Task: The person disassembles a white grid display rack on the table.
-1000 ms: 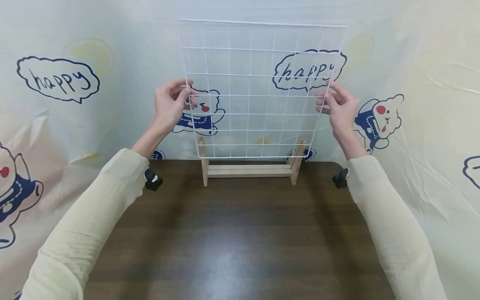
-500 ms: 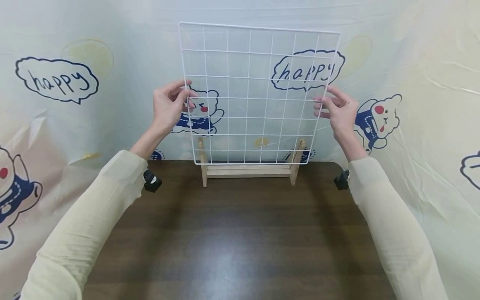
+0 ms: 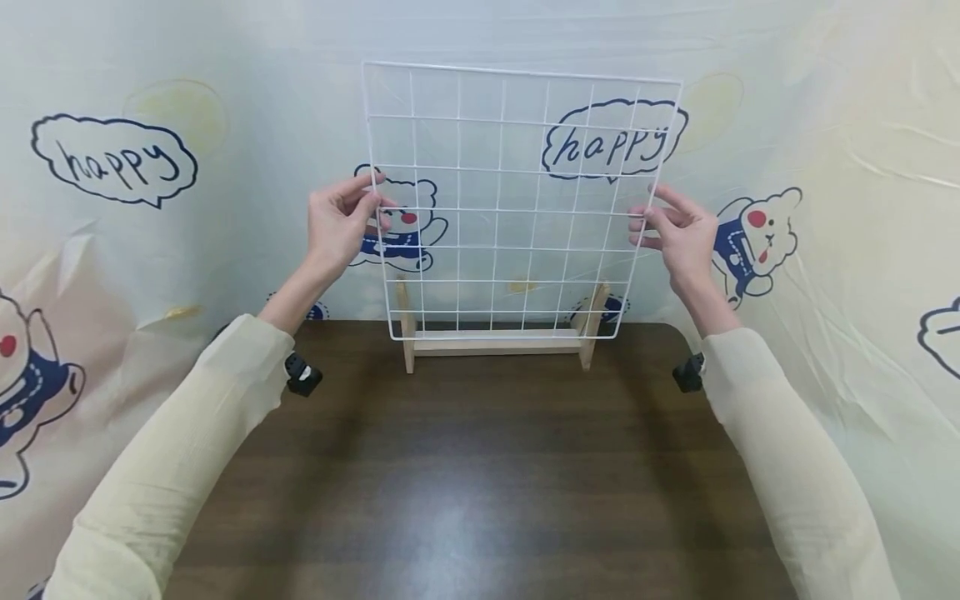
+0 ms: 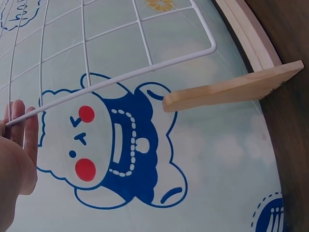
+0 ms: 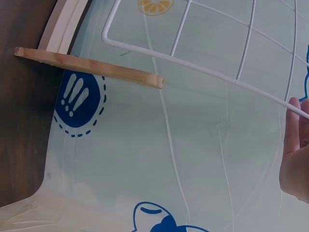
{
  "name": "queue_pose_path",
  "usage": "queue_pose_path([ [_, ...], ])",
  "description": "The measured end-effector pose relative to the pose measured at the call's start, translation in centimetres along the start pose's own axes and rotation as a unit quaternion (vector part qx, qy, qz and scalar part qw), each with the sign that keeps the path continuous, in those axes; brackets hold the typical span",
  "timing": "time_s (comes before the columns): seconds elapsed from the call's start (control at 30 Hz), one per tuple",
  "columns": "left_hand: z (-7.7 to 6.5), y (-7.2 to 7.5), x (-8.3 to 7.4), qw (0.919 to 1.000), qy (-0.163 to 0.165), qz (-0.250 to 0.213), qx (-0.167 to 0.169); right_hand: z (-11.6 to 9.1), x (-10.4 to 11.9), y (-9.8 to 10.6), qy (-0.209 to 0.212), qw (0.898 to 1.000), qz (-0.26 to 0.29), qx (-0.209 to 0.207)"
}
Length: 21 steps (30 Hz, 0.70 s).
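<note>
Before patterned cloth, left hand and right hand pinch a wire grid upright, bottom edge near a wooden stand.

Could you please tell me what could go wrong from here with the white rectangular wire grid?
First, the white rectangular wire grid may miss the pale wooden stand with two uprights: in each wrist view, a lower corner shows apart from the wood. Second, it might swing or slip, because the left hand and right hand pinch only its two side edges. Third, the stand could be pushed or tipped, as no hand steadies it.
</note>
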<state>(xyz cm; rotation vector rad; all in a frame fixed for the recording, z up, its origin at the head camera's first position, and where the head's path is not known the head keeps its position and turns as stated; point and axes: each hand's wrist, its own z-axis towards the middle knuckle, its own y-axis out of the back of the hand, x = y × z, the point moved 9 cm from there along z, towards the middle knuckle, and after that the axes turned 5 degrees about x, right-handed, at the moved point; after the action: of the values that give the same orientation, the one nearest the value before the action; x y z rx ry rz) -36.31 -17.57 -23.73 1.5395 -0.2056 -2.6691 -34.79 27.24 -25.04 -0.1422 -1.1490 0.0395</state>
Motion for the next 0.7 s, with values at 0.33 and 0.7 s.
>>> queue_pose_path([
  [0.33, -1.9, -0.5, -1.0, 0.9998, 0.011, 0.012, 0.012, -0.7, -0.8, -0.1, -0.013, 1.0, 0.002, 0.009],
  [0.7, -3.2, -0.8, 0.7, 0.9993, 0.03, 0.004, 0.02, -2.4, -2.2, 0.2, -0.03, 0.999, -0.012, 0.021],
])
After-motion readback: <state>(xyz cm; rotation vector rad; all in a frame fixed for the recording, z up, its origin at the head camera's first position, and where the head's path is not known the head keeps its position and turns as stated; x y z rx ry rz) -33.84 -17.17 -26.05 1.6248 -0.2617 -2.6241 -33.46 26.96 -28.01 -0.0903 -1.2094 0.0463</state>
